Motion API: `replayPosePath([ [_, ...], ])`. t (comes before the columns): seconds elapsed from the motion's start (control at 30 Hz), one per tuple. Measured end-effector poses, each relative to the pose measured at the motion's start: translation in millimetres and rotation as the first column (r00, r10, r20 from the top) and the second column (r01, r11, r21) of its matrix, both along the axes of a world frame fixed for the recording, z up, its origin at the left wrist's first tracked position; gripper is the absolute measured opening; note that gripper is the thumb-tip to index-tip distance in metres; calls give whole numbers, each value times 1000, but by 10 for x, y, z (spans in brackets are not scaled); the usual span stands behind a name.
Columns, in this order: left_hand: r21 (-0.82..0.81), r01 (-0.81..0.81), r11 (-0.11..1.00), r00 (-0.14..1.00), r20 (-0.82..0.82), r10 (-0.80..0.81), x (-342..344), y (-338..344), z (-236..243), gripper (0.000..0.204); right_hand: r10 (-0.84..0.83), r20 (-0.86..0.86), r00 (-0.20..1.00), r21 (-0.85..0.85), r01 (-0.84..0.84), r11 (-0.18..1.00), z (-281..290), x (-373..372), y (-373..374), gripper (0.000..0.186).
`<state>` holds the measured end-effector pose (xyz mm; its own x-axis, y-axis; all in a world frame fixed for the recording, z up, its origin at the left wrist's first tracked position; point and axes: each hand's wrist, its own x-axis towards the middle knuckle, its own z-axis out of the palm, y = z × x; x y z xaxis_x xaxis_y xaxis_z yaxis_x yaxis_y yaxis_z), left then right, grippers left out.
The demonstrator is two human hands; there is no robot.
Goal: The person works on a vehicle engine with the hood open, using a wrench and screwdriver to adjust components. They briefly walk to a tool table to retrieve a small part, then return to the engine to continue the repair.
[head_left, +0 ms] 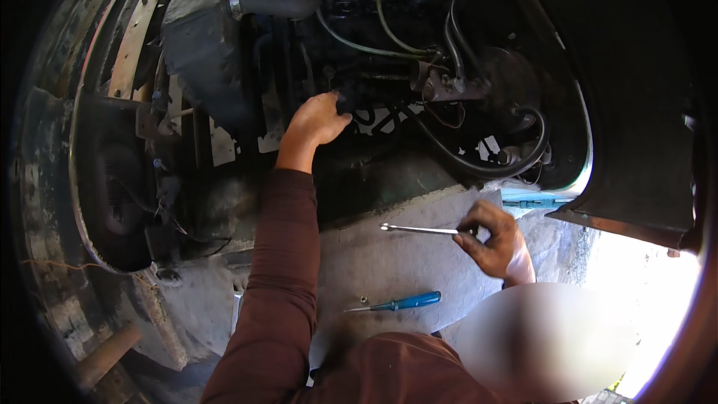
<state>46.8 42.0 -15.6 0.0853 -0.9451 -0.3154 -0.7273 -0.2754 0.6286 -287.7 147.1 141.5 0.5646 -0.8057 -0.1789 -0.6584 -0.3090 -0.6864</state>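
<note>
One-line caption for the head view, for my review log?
Left hand reaches into a grimy dark engine bay while right hand grips a slim silver metal wrench; blue-handled screwdriver lies on grey concrete.

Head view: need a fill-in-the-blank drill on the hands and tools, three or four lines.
1. The left hand reaches up into the dark ____ bay among the hoses.
2. The right hand holds a slim metal ____ by one end.
3. The screwdriver lying on the concrete slab has a ____ handle.
4. The screwdriver lies untouched, nearer the ____ hand.

Missing words: engine; wrench; blue; right
</note>
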Motion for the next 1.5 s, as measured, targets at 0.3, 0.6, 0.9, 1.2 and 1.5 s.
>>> replayPosePath([
  [0.3, -11, -41, 999, 999, -23, 41, 94, -18, -139, 53, -910, 262, 323, 959, 19, 283, -1455, 1526, -1489, 25],
  [0.6, 85, -10, 996, 972, -232, 30, -160, -15, 35, 55, -882, 360, 303, 880, 205, 429, -1947, 1881, -1958, 28],
  [0.9, -1, 36, 999, 999, -11, -36, -169, -16, -17, 51, -646, 165, 745, 279, 593, 755, -2547, 1594, -2256, 33],
  [1.2, -20, 41, 999, 999, -3, -41, -84, -25, -85, 54, -894, 410, 181, 900, 78, 429, -2398, 1726, -2256, 35],
  [1.5, -296, -321, 899, 947, -126, 297, -133, -77, -22, 64, -297, -174, 939, -97, 284, 954, -2371, 1712, -2201, 29],
])
